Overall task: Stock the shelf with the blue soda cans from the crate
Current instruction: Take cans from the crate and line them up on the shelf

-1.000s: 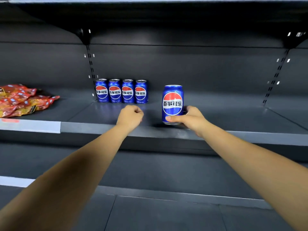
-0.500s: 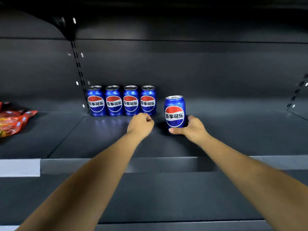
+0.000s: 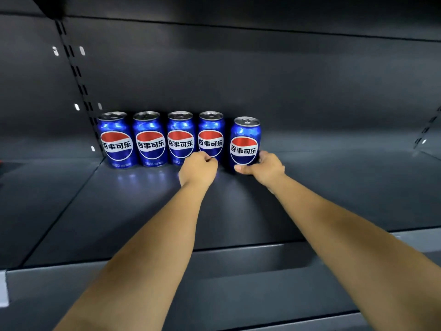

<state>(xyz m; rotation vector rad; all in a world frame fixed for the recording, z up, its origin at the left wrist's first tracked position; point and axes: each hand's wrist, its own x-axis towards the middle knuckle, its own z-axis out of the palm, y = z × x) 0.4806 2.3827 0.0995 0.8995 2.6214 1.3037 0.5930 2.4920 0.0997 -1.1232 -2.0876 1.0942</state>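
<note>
Two bare forearms reached in over the front lip of the shelf (image 3: 143, 211), and the action sat right at the back. The right hand (image 3: 265, 169) gripped the fifth can (image 3: 244, 142) low round its base, thumb across the front, can upright on the shelf deck and just beside the row of four cans (image 3: 162, 139), with a narrow gap before the fourth can (image 3: 211, 136). The left hand (image 3: 198, 169) was curled into a fist in front of that fourth can, nothing visible in it; whether its knuckles touched the can, I couldn't tell. To finish this well, I'd judge: slide it left and a touch back, label forward, flush with the line. In the way: that fist, and the neighbour, easily knocked. Beyond, the slotted upright (image 3: 78, 84) and dark back panel (image 3: 286, 80). No crate in view.
</note>
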